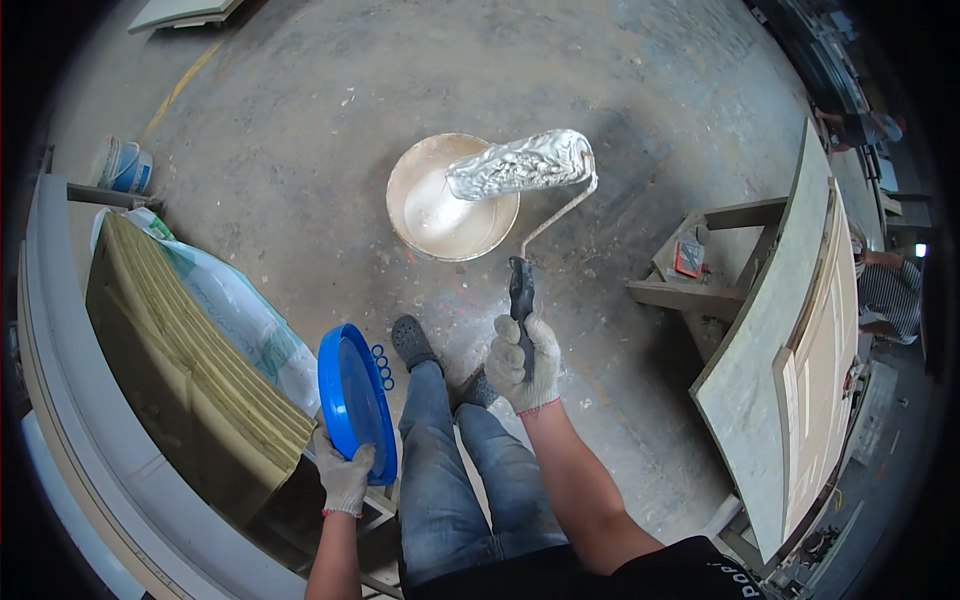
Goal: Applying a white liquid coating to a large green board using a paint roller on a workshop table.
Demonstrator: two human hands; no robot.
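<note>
My right hand [528, 365], in a pale knitted work glove, is wrapped round the black handle of a paint roller [520, 165]. The roller's sleeve is thick with wet white coating and hangs above the right side of a round bucket [408, 225]. White liquid [436, 205] shows inside the bucket. On the left, my gloved left hand [345, 470] grips the lower edge of a round blue lid [352, 400], which is tilted nearly upright beside my leg. A strip of blue rings sticks out from the lid's right side.
Stacked yellowish slabs [190, 370] and a white-green plastic sheet [250, 315] lie at the left. A white-and-blue bucket [130, 167] stands beyond them. At the right, panels [765, 370] rest on a wooden frame [690, 298]. Another person [888, 295] is at the far right.
</note>
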